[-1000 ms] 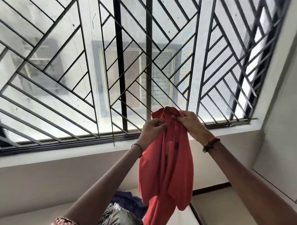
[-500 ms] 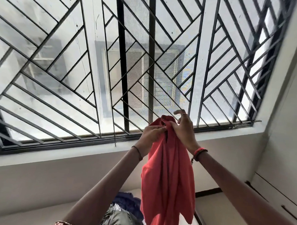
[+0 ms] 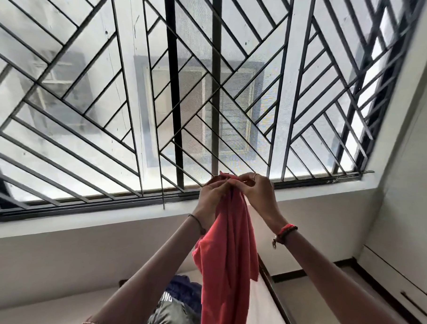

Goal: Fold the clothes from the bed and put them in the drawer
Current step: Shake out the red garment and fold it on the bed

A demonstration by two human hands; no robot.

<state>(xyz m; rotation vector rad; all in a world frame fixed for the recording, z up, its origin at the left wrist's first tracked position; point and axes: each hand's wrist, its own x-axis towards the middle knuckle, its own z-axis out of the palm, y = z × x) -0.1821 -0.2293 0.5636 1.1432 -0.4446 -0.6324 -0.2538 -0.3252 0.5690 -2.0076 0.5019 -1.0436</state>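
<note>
Big window with black metal bars (image 3: pixel 175 126) behind, left hand (image 3: pixel 212 195) and right hand (image 3: pixel 257 195) close together, fingers pinching top of hanging red cloth shirt (image 3: pixel 227 260), dark clothes pile (image 3: pixel 177 304) on white bed (image 3: pixel 262 315) below

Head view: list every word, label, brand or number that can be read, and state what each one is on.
"ING": white letters on the grey garment, apparently the end of a word; the left forearm cuts off its start.
Red garment, held up by the left hand and right hand: no text shows.
Nothing else in view carries readable writing.
</note>
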